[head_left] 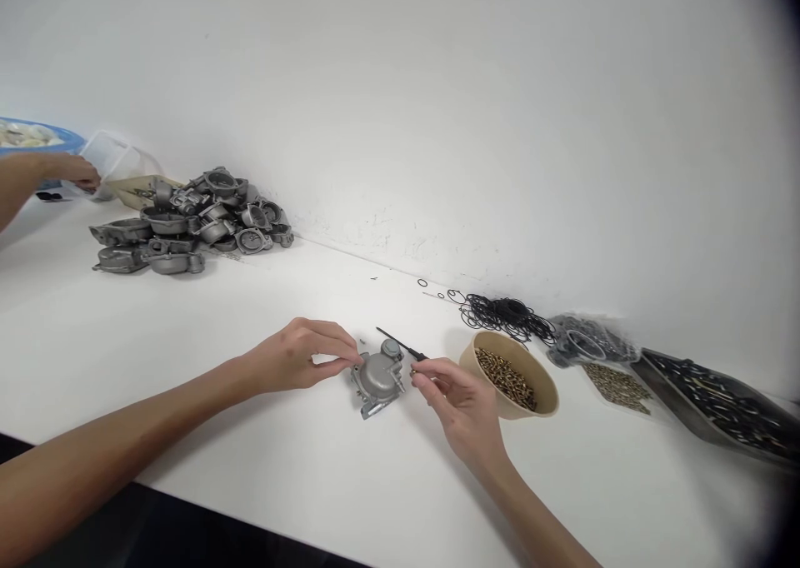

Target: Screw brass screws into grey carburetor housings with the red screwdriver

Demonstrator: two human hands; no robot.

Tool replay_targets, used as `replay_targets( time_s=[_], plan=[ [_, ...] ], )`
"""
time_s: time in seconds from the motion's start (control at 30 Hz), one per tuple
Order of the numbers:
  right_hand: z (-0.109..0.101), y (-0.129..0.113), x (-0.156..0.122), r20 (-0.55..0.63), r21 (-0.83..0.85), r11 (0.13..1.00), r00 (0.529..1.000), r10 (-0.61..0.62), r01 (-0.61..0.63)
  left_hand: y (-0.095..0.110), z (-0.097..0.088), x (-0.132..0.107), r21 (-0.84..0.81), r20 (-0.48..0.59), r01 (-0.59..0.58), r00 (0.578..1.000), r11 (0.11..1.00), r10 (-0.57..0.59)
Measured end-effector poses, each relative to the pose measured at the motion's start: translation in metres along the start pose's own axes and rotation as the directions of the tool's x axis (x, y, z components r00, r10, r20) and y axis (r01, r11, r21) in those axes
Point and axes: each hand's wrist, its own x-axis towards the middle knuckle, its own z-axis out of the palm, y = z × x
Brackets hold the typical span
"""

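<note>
A grey metal carburetor float bowl [379, 376] lies on the white table in front of me. At its upper left edge, my left hand [311, 353] has thumb and fingertips pinched together, touching the rim; whatever is between them is hidden. My right hand [461, 401] is just right of the part, its thumb and fingers closed on a small brass screw [412, 372]. A black screwdriver [400, 345] points up and left from behind these fingers; its handle is mostly hidden, and I cannot tell whether the hand also holds it.
A tan bowl of brass screws [548, 397] stands beside my right hand. Black O-rings [506, 314], a plastic bag [581, 339], small brass pieces [618, 387] and a dark tray [668, 401] sit along the wall. Grey castings [168, 222] are piled left, near another person's hand [78, 171].
</note>
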Motion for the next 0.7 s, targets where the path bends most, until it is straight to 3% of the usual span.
replay_targets(
  time_s=[0.57,0.7],
  plan=[
    [0.0014,-0.0016,-0.0015,-0.040,0.102,0.993,0.998,-0.051,0.055,0.0012,0.0008,0.0004,-0.018,0.009,-0.031,0.999,0.999,0.031],
    [0.0016,0.0011,-0.0019,-0.043,0.130,0.991,0.999,-0.013,0.019,0.0018,0.0018,0.0010,-0.015,-0.014,-0.058,0.998,0.998,0.058]
  ],
)
